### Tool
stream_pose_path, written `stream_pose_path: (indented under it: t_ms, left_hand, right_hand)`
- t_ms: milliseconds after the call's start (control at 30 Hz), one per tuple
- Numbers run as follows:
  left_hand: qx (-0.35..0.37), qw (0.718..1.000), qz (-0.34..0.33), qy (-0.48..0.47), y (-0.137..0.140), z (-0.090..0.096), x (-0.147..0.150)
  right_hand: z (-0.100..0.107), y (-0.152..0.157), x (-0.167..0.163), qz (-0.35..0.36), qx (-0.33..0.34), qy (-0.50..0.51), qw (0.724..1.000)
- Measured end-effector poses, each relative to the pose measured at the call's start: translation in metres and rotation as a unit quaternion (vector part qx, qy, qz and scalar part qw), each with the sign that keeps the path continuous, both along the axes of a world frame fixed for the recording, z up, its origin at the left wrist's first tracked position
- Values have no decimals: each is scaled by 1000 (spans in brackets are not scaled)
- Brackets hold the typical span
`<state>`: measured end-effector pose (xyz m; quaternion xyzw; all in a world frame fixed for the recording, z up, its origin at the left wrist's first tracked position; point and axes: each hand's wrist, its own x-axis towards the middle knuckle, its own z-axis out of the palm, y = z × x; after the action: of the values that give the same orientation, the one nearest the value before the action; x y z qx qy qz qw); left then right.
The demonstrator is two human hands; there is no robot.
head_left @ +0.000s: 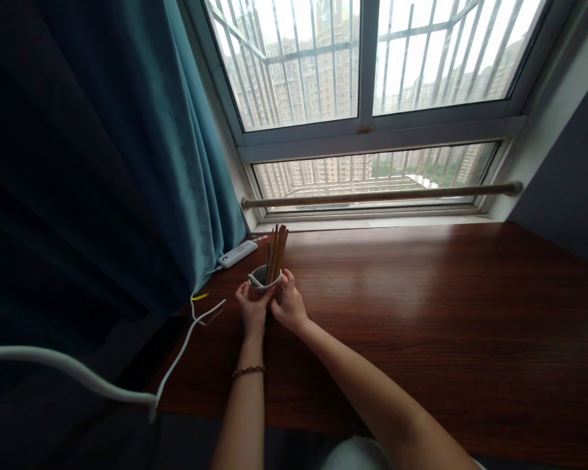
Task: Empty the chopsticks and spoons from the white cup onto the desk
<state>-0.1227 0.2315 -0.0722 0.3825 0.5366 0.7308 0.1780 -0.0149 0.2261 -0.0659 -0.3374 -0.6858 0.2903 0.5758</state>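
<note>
Between my two hands is a pale round cup [261, 271] at the left part of the desk. Brown chopsticks [277, 251] stand in it in a bundle, leaning slightly right. A white handle, perhaps of a spoon [255, 281], slants against the cup's left inner side. My left hand [253, 307] is closed round the near left side of the cup. Round the right side wraps my right hand [290, 305]. The cup's lower part is hidden by my hands, so I cannot tell whether it touches the desk.
The brown wooden desk [396, 313] reaches to the window sill. A white power strip [238, 254] lies behind the cup, by the blue curtain [176, 163]. White cables [181, 358] run along the left edge. A horizontal bar [382, 196] crosses the window.
</note>
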Motion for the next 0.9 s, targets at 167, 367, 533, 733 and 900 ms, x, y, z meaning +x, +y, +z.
stream_pose_path:
  t_ms: [167,367,533,733,900]
  left_hand:
    - [-19,999,29,-13,-1,-7,-17]
    - [-69,998,11,-1,-6,1,-17]
    - [-57,998,-20,-5,-5,0,-13]
    - [-48,989,63,121,-15,10,2]
    - [-17,925,227,303,-39,29,36]
  right_hand:
    - [-1,-19,-15,-17,15,17,1000]
    - [0,-37,-37,-43,-17,69,997]
    - [7,-27,-36,-93,-99,77,988]
    - [32,18,-8,-44,-138,91,985]
    - [53,50,23,81,-99,94,987]
